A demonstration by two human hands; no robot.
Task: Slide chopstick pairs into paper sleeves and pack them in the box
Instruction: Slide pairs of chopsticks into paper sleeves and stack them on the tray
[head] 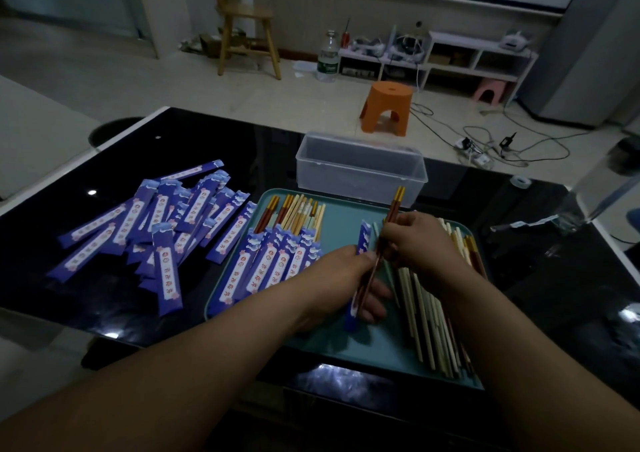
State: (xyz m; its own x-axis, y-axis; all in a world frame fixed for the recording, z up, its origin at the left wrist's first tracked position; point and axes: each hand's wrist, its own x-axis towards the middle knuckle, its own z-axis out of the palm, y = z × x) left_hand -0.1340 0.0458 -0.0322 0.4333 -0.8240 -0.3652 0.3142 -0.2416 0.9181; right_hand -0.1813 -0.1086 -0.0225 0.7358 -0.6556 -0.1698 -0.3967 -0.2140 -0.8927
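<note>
My left hand (346, 278) grips a blue paper sleeve (363, 240) upright over the teal tray (346, 344). In my right hand (415, 243) is a pinched pair of red-brown chopsticks (394, 205) with gold tops, their lower ends running down beside the sleeve and across my left fingers. Several sleeved pairs (277, 261) lie on the tray's left half. Loose chopsticks (429, 313) lie along its right side. A pile of empty blue sleeves (166, 229) covers the black table on the left. The clear plastic box (360, 167) stands open behind the tray.
The black glass table (104, 160) ends at a white edge on the left. A roll of tape (521, 181) and clear plastic wrapping (554, 223) lie at the right. On the floor beyond are an orange stool (388, 105), cables and a wooden chair.
</note>
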